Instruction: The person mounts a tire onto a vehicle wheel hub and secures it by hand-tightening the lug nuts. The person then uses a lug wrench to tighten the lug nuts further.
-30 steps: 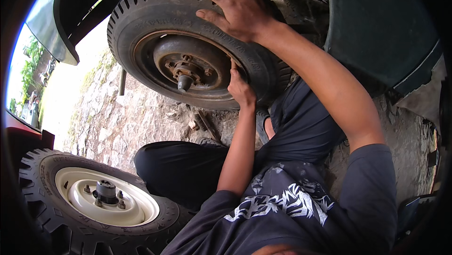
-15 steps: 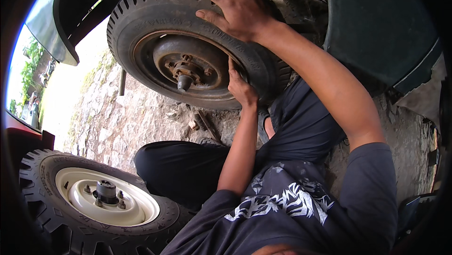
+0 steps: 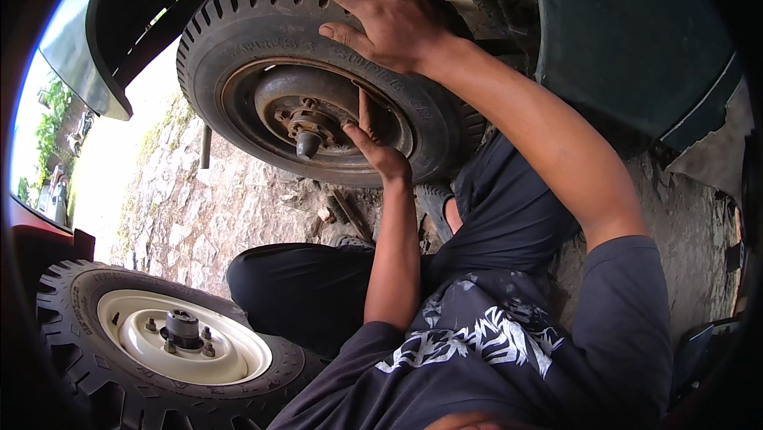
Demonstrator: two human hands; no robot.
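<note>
A worn black tyre (image 3: pixel 238 40) on a rusty, dark steel rim (image 3: pixel 238 124) stands tilted in front of me under the green bodywork. Spread flat, my right hand (image 3: pixel 389 21) rests on the tyre's upper tread and shoulder. My left hand (image 3: pixel 377 140) reaches inside the rim's lower right, index finger stretched up against the dish and thumb apart beside the hub nuts; whether the thumb touches a nut I cannot tell. Its other fingers are partly hidden. At the hub (image 3: pixel 310 124), rusty nuts ring a grey conical cap (image 3: pixel 307 146).
Another wheel with a cream rim (image 3: pixel 131 323) and chunky tyre lies at lower left, near my bent knee. Green body panels (image 3: pixel 636 40) arch around the mounted wheel. Rough stone ground (image 3: pixel 175 219) holds a strip of wood (image 3: pixel 350 215) near my feet.
My left hand has moved left and up, from the rim's lower right edge to beside the hub nuts. My right hand stays on the tyre. The view has shifted slightly.
</note>
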